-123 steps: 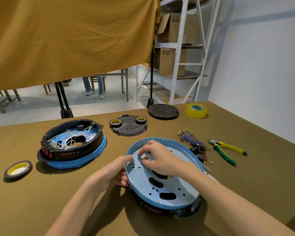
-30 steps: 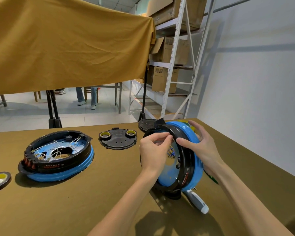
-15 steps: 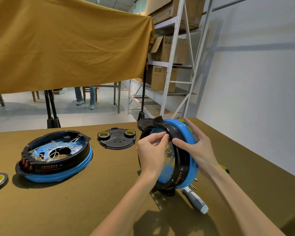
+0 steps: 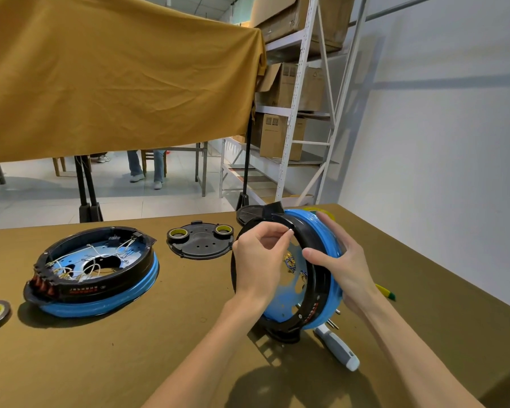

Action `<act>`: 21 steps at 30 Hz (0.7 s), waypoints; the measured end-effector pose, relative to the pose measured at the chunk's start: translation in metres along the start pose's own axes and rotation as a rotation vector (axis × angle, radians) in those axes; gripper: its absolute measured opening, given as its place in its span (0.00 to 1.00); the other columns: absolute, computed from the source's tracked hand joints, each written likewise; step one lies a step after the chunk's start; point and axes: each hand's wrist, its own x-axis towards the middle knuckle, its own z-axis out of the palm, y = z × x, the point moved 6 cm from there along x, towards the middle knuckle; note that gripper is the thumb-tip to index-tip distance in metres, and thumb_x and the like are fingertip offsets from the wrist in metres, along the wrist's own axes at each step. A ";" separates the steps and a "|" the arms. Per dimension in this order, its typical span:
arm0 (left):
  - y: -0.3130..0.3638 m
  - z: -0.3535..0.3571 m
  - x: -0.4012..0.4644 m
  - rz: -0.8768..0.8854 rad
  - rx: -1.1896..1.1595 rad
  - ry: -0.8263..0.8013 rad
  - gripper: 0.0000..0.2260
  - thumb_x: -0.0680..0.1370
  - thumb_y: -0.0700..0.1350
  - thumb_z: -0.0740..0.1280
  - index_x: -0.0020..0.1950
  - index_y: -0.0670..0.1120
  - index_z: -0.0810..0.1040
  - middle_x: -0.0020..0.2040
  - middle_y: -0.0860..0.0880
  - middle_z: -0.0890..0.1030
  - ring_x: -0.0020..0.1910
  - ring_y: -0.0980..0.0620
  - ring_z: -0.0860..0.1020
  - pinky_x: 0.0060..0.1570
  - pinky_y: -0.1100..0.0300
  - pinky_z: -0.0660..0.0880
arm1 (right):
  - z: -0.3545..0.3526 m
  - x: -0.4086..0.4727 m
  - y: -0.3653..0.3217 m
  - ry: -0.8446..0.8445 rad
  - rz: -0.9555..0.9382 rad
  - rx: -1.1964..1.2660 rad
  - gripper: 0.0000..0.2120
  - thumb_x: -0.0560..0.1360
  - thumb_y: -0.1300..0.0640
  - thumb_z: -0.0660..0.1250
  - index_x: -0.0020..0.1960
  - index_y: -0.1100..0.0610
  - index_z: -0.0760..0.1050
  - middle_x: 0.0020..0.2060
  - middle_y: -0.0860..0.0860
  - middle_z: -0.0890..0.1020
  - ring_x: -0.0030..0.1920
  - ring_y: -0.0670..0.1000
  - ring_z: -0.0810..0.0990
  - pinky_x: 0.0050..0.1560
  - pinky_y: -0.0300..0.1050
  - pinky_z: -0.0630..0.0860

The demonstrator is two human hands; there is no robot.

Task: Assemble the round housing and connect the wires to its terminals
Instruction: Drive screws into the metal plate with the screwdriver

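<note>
The round housing [image 4: 321, 278] stands on edge on the worktop [image 4: 159, 348], left hand [image 4: 259, 260] pinching its stiff black rim, right hand [image 4: 340, 267] gripping the blue edge; it looks light, rigid, best held by the rim.

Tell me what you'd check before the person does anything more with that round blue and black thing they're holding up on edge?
1. Right hand grips the housing rim: ok.
2. Left hand pinches a small white piece at the black ring: ok.
3. Housing's lower edge rests on the table: ok.
4. Wires joined to terminals: cannot tell.
5. Screwdriver within reach beside the housing: ok.
</note>
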 end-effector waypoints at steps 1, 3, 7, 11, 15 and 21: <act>0.001 0.001 -0.001 0.017 0.005 0.004 0.05 0.77 0.41 0.76 0.51 0.49 0.87 0.43 0.58 0.86 0.45 0.60 0.85 0.47 0.66 0.81 | 0.000 -0.001 0.000 0.006 -0.005 -0.002 0.39 0.64 0.50 0.82 0.73 0.41 0.73 0.65 0.41 0.80 0.66 0.47 0.79 0.65 0.59 0.79; 0.003 0.003 -0.002 0.034 0.000 0.022 0.06 0.77 0.40 0.75 0.53 0.48 0.87 0.45 0.57 0.86 0.47 0.59 0.85 0.48 0.65 0.81 | 0.002 -0.003 -0.001 0.019 -0.017 -0.016 0.40 0.62 0.46 0.82 0.72 0.40 0.74 0.65 0.40 0.80 0.66 0.46 0.79 0.65 0.59 0.79; 0.002 0.000 -0.004 0.039 -0.022 0.061 0.07 0.77 0.40 0.75 0.53 0.50 0.87 0.45 0.58 0.86 0.48 0.59 0.85 0.48 0.66 0.80 | 0.005 -0.005 -0.005 0.029 -0.054 -0.057 0.39 0.62 0.43 0.82 0.71 0.37 0.74 0.65 0.38 0.80 0.67 0.44 0.78 0.66 0.55 0.78; 0.001 -0.006 -0.004 0.018 -0.027 0.086 0.06 0.77 0.41 0.75 0.52 0.49 0.87 0.44 0.58 0.86 0.47 0.59 0.85 0.47 0.66 0.80 | 0.008 -0.008 -0.008 0.017 -0.085 -0.091 0.38 0.63 0.44 0.82 0.71 0.37 0.74 0.65 0.38 0.80 0.67 0.44 0.77 0.67 0.53 0.78; -0.002 -0.012 -0.007 -0.034 -0.062 0.137 0.06 0.77 0.40 0.75 0.51 0.49 0.88 0.44 0.55 0.87 0.47 0.58 0.85 0.47 0.65 0.80 | 0.014 -0.011 -0.012 0.029 -0.128 -0.082 0.38 0.64 0.49 0.83 0.71 0.40 0.74 0.64 0.36 0.80 0.65 0.41 0.78 0.61 0.38 0.79; -0.011 -0.024 -0.027 -0.255 -0.265 0.235 0.10 0.78 0.39 0.74 0.57 0.50 0.86 0.48 0.55 0.88 0.49 0.61 0.85 0.45 0.71 0.79 | 0.035 -0.020 -0.025 0.049 -0.235 -0.142 0.39 0.66 0.53 0.84 0.73 0.43 0.72 0.66 0.34 0.77 0.68 0.39 0.74 0.59 0.30 0.75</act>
